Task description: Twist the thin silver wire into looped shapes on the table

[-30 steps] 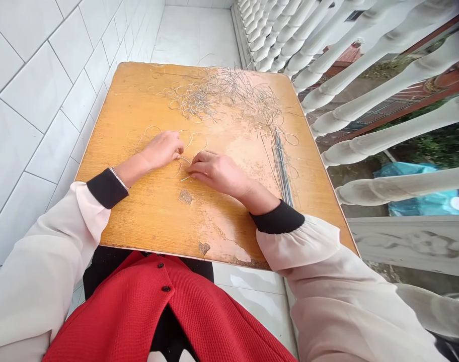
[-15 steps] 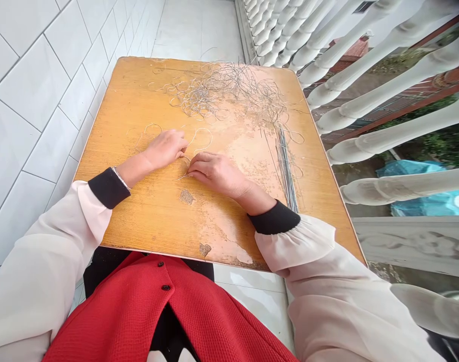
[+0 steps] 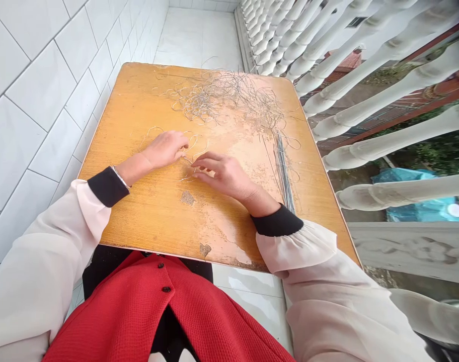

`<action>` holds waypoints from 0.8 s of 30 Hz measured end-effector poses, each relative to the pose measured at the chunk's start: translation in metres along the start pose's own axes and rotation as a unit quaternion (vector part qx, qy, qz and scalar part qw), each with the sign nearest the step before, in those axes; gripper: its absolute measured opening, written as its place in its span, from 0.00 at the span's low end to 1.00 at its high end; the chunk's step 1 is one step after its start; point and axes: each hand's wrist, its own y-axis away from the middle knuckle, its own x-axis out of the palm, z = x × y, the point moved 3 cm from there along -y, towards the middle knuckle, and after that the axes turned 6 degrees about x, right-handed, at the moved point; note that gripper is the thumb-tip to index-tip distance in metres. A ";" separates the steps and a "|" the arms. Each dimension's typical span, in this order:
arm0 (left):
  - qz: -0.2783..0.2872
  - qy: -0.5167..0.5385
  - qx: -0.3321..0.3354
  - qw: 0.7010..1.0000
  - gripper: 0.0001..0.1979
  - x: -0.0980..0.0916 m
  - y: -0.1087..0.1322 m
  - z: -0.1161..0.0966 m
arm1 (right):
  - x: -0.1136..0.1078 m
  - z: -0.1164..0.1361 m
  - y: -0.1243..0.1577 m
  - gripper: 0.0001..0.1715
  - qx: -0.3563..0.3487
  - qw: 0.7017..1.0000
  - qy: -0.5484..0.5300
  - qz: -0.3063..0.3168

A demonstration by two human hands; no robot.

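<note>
- The person's left hand (image 3: 165, 149) is curling loosely, its fingertips reaching in among thin wires, though whether it is pinching one I cannot tell from here.
- The right hand (image 3: 224, 176) is staying open, fingers slightly spread and pointing toward the left hand, just above the wires and gripping nothing.
- A square wooden tabletop (image 3: 139, 221), orange-yellow and worn pale in places, is standing in front of the person and carrying all the wire.
- A white tiled wall (image 3: 44, 125) is running along the table's left side, while white turned balusters (image 3: 391, 136) are lining the right side of the balcony.
- A blue plastic sheet (image 3: 422, 213) is lying beyond the balusters, down on the far side.
- The person is wearing a red knit top (image 3: 116, 306) over pale sheer sleeves, each ending in a black cuff.
- A loose tangle of wire loops (image 3: 222, 98) is spreading across the far part of the tabletop, well ahead of the hands.
- A bundle of straight wire rods (image 3: 284, 171) is lying to the right of the right hand, its near end close to the right cuff (image 3: 278, 221).
- A few separate wire loops (image 3: 195, 146) are lying between and just beyond the hands.
- A thin bracelet (image 3: 120, 177) is circling the left wrist.
</note>
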 end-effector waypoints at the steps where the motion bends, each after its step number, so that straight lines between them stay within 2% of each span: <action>1: -0.007 -0.004 -0.007 1.000 0.12 -0.005 0.004 0.000 | -0.005 -0.003 -0.001 0.13 0.024 0.999 0.004 -0.023; 3: -0.024 -0.015 -0.014 1.000 0.15 -0.011 0.015 0.000 | -0.014 -0.011 -0.004 0.15 0.062 0.996 0.025 -0.060; 5: -0.039 -0.037 0.007 0.999 0.17 -0.013 0.028 -0.003 | -0.016 -0.018 -0.011 0.17 0.068 0.994 0.050 -0.065; 10: -0.019 -0.093 0.096 0.991 0.18 0.003 0.053 -0.022 | 0.006 -0.032 -0.029 0.25 0.042 0.994 0.100 -0.014; 15: 0.015 -0.162 0.134 0.977 0.15 0.014 0.054 -0.035 | 0.022 -0.033 -0.031 0.25 0.032 0.992 0.119 0.007; 18: 0.013 -0.162 0.133 0.978 0.16 0.015 0.056 -0.030 | 0.022 -0.032 -0.028 0.26 0.029 0.993 0.111 0.017; 24: -0.004 -0.098 0.166 0.981 0.20 0.016 0.060 -0.001 | 0.023 -0.030 -0.025 0.26 0.038 0.993 0.113 0.022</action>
